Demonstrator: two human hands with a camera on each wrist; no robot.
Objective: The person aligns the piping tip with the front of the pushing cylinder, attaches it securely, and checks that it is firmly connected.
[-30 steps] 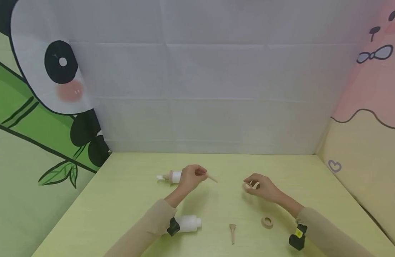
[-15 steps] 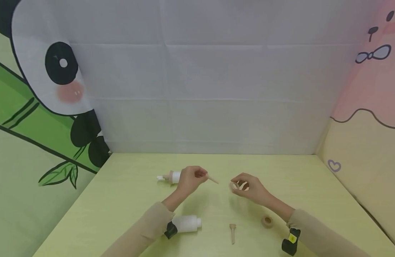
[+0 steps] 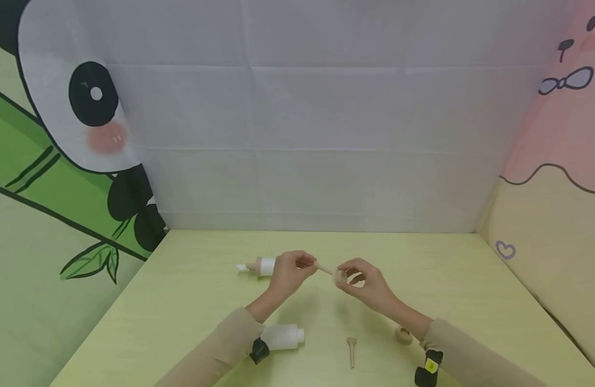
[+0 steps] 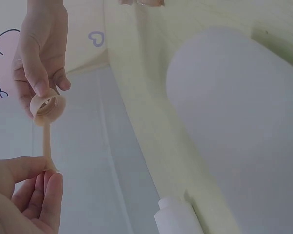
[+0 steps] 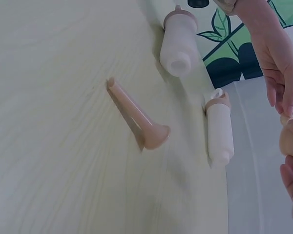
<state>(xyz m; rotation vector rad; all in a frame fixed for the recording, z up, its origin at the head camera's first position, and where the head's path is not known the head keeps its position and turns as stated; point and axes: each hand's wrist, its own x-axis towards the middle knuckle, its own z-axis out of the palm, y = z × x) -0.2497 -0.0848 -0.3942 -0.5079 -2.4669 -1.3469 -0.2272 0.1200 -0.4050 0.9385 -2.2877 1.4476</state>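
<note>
Above the middle of the table my left hand [image 3: 288, 273] pinches a slim beige tube [image 4: 47, 139] by its wider end, between thumb and fingers. My right hand [image 3: 367, 282] holds a beige threaded ring cap [image 4: 53, 111] by its rim. The tube's thin end meets the ring in the left wrist view; how far it passes in cannot be seen. A second beige tube with a flared end [image 5: 136, 113] lies on the table. Another beige ring [image 3: 402, 335] lies under my right forearm, partly hidden by it.
A white bottle [image 3: 284, 337] lies on its side beside my left wrist. Farther back, another white bottle [image 3: 266, 266] with a beige collar lies partly behind my left hand. A white sheet [image 3: 321, 150] hangs behind the table [image 3: 191, 301].
My right hand has moved left with the ring cap until it meets the tube's end. My left hand has stayed nearly still. The right forearm now partly covers the loose ring.
</note>
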